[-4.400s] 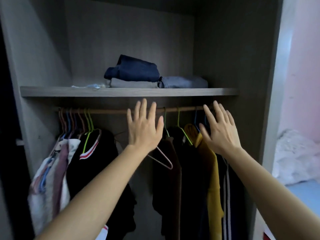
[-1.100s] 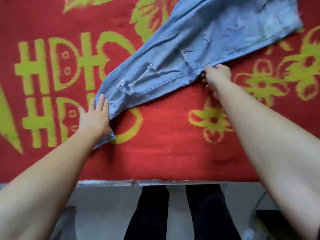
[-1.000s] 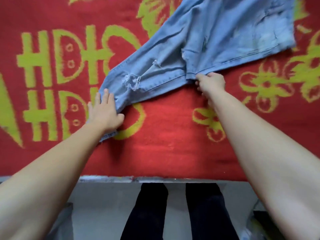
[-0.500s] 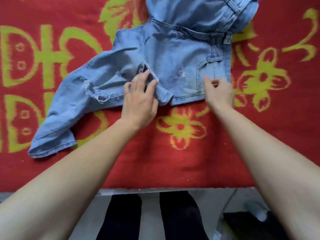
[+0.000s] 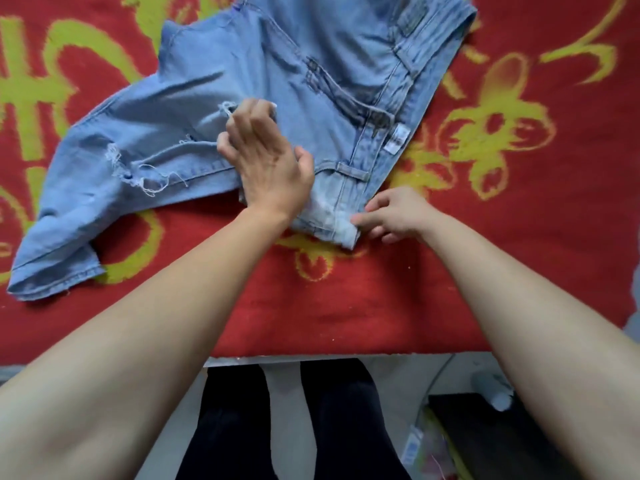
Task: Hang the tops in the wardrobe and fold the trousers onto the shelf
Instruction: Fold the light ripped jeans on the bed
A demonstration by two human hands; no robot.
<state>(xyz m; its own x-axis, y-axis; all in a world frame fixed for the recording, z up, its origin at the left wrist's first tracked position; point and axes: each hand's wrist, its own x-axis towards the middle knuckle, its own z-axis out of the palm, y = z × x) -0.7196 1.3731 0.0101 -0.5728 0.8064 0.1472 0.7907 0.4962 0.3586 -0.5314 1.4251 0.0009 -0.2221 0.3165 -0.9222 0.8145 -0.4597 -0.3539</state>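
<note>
Head view, the only one.

Task item: light blue ripped jeans (image 5: 166, 140), lying opened out but rumpled on a red cover (image 5: 346, 306) with a yellow-green pattern. I cannot tell what is under the cover. Not folded, not on the shelf; no wardrobe in frame.

Long axis: diagonal. The waistband (image 5: 398, 109) is at the right, running from the far right down to a near corner. The legs run off to the left and end at the hem (image 5: 52, 275), near the left edge of frame.

Left hand (image 5: 270, 161): on the denim at the top of the legs, fingers bent down into the cloth. Motion blur; I cannot tell whether this grip pinches a fold or only presses.

Right hand (image 5: 394, 216): just beside the near waistband corner, its grip closed on that corner between fingertips and thumb, as far as I can tell.

Key relation: both hands sit at the waist end, and nearly the whole length lies to the left of them. The left hand is the nearer to the hem.

Judgement: the legs need laying together first. Then the hem end should come across to the waistband, led by the left hand.
</note>
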